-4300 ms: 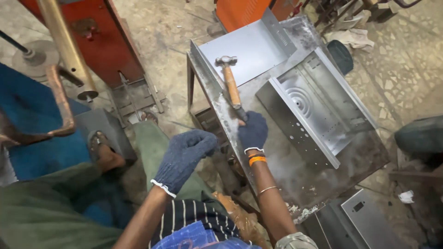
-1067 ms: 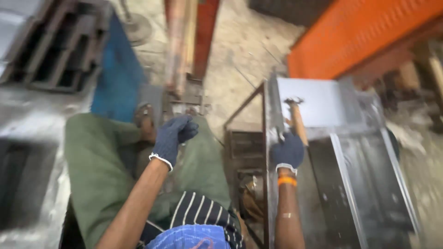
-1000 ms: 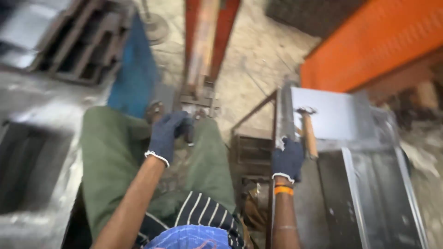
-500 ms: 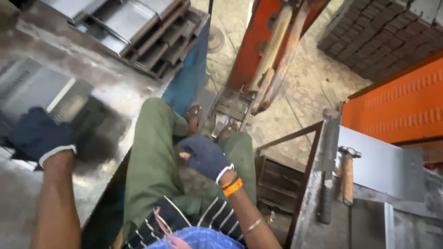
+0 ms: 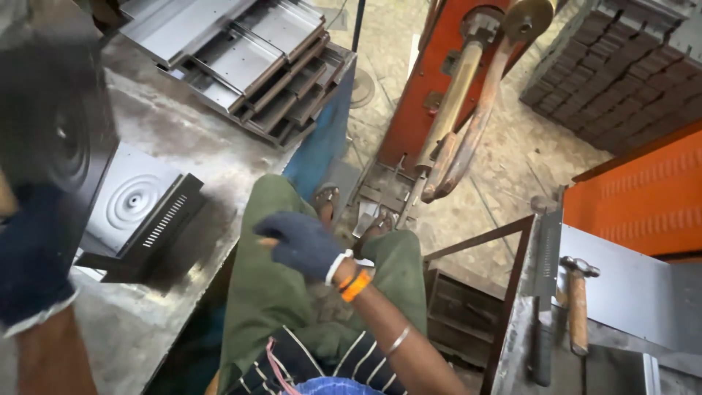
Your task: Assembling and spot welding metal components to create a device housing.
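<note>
The left hand (image 5: pixel 33 260), in a dark glove, has its fingers clamped on a dark sheet-metal panel (image 5: pixel 55 128) with stamped rings, held upright above the near edge of the left worktop (image 5: pixel 190 139), the forearm rising straight up from below. A second panel (image 5: pixel 139 212) of the same kind lies flat on that worktop just beside it, ringed face up, within easy reach. More pressed trays (image 5: pixel 241 62) are stacked at the far edge. The right hand (image 5: pixel 300 245) hangs free over the lap, wrist bent, fingers loosely curled on nothing. A hammer (image 5: pixel 578 303) rests on the right worktop (image 5: pixel 515 329) near its front edge, handle toward the person.
</note>
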